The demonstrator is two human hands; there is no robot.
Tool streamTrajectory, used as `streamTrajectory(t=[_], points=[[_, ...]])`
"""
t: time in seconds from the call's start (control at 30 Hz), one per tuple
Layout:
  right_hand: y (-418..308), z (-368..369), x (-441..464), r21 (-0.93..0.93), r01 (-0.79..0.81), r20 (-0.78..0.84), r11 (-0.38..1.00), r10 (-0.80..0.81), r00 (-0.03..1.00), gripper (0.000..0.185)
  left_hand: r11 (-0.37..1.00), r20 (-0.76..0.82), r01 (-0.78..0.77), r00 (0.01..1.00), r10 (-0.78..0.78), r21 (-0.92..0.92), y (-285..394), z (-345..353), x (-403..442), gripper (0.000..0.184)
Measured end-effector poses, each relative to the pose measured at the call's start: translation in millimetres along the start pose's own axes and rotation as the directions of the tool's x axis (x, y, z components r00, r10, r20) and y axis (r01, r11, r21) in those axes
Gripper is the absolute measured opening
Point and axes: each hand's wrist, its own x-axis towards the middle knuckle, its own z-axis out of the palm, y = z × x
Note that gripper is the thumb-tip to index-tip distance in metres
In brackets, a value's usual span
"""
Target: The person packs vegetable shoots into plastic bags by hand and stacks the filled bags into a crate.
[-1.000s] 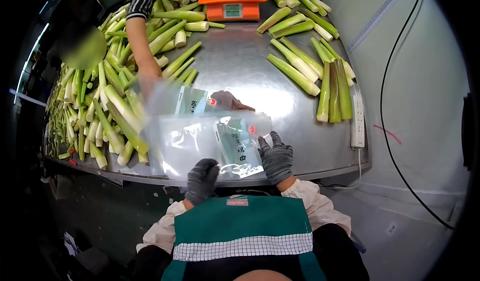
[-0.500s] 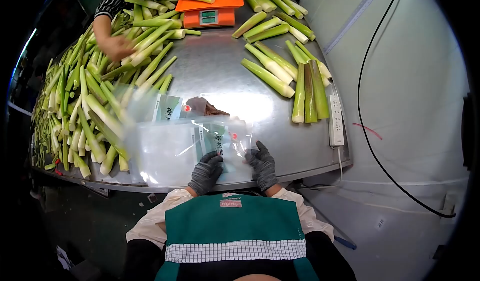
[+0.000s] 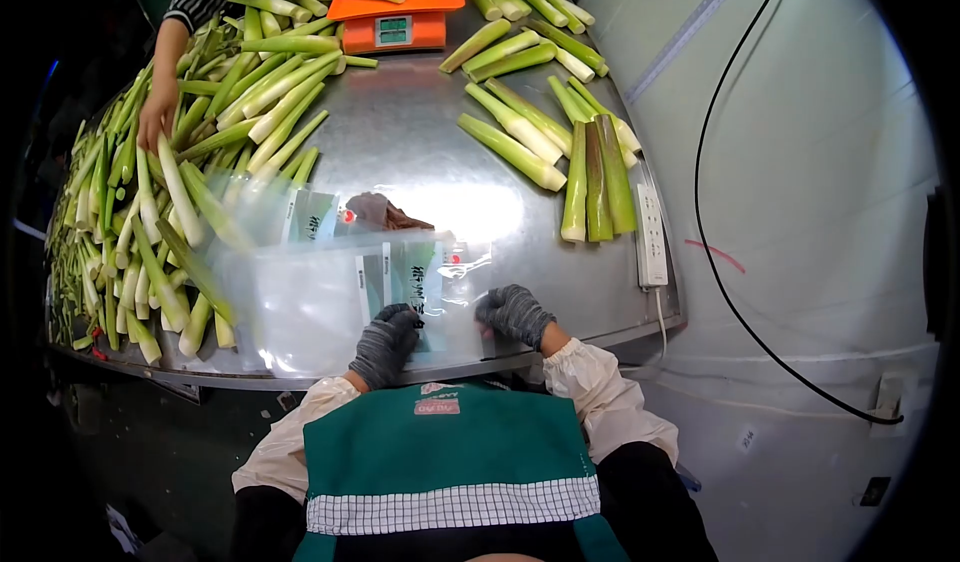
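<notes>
A clear plastic bag with a green printed label and dark lettering lies flat at the near edge of the steel table, with more bags partly beneath it. My left hand, in a grey glove, has its fingers curled on the bag's lower part beside the label. At the bag's right edge, my right hand, gloved the same way, pinches the film between thumb and fingers. Just behind the bags sits a crumpled brown cloth.
Water bamboo shoots are heaped at left, where a co-worker's hand grasps one. An orange scale stands at the back with shoots on it. Grouped shoots lie at right by a white power strip.
My right hand's fingers have drawn together at the bag's edge. The co-worker's hand has moved left and down onto a shoot. The whole view has shifted slightly.
</notes>
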Motion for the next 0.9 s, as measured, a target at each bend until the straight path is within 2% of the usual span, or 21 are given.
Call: streamTrajectory(t=[0.03,0.07,0.1,0.13,0.17,0.2,0.27,0.33,0.37,0.43,0.47,0.53,0.6,0.67,0.73,0.77,0.83,0.87,0.9], points=[[0,3,1,-0.032,0.105,-0.076,0.994,-0.107,0.991,0.012,1.000,0.005,0.003,1.000,-0.003,-0.002,0,-1,1,0.023],[1,6,1,-0.072,0.205,-0.145,0.976,-0.213,0.966,0.012,0.995,0.026,0.080,0.997,-0.079,-0.055,14,-8,6,0.022],[-5,8,-2,-0.068,0.200,-0.137,0.977,-0.208,0.969,0.012,0.981,0.050,0.163,0.986,-0.158,-0.105,28,-15,10,0.022],[-16,9,-8,0.053,0.196,-0.148,0.979,-0.187,0.971,0.014,0.979,0.049,0.174,0.984,-0.170,-0.103,43,-23,15,0.022],[-25,11,-11,0.173,0.192,-0.156,0.966,-0.165,0.974,0.017,0.996,0.019,0.082,0.996,-0.082,-0.046,60,-31,22,0.020],[-28,15,-12,0.176,0.191,-0.147,0.966,-0.167,0.975,0.017,1.000,-0.005,-0.011,1.000,0.011,0.015,76,-37,27,0.020],[-34,20,-11,0.367,0.316,-0.210,0.875,-0.253,0.944,0.022,1.000,0.003,0.020,1.000,-0.020,0.003,101,-42,30,0.023],[-37,27,-10,0.401,0.380,-0.241,0.834,-0.304,0.922,0.022,0.994,0.074,0.111,0.991,-0.110,-0.007,115,-40,34,0.039],[-39,30,-11,0.431,0.437,-0.277,0.790,-0.345,0.897,0.023,0.994,0.072,0.111,0.991,-0.111,-0.006,119,-37,35,0.039],[-49,36,-16,0.466,0.424,-0.286,0.776,-0.322,0.903,0.023,0.971,0.065,0.194,0.977,-0.204,0.138,124,-33,38,0.057],[-52,39,-18,0.501,0.412,-0.296,0.761,-0.296,0.908,0.023,0.971,0.065,0.194,0.977,-0.205,0.139,123,-30,38,0.057],[-54,42,-16,0.556,0.383,-0.279,0.737,-0.269,0.922,0.024,0.983,-0.030,0.161,0.987,-0.159,0.089,118,-24,39,0.065],[-56,43,-16,0.664,0.334,-0.234,0.669,-0.238,0.943,0.025,0.980,0.013,0.176,0.984,-0.178,0.092,120,-26,42,0.063],[-58,45,-19,0.651,0.349,-0.251,0.673,-0.243,0.937,0.024,0.976,0.052,0.194,0.978,-0.200,0.095,128,-32,42,0.061],[-57,48,-19,0.637,0.364,-0.265,0.679,-0.251,0.931,0.023,0.961,0.152,0.276,0.950,-0.272,-0.008,136,-40,43,0.055],[-54,50,-17,0.633,0.354,-0.280,0.688,-0.223,0.934,0.025,0.961,0.151,0.276,0.950,-0.272,-0.009,132,-41,41,0.055],[-53,49,-17,0.628,0.342,-0.294,0.699,-0.193,0.936,0.029,0.982,0.067,0.162,0.986,-0.156,-0.095,120,-39,36,0.048],[-54,48,-19,0.539,0.424,-0.324,0.728,-0.285,0.902,0.031,0.982,0.066,0.162,0.985,-0.157,-0.096,119,-38,36,0.048],[-55,47,-19,0.445,0.502,-0.342,0.742,-0.378,0.861,0.034,0.988,-0.024,0.151,0.988,-0.152,-0.036,117,-37,36,0.046]])
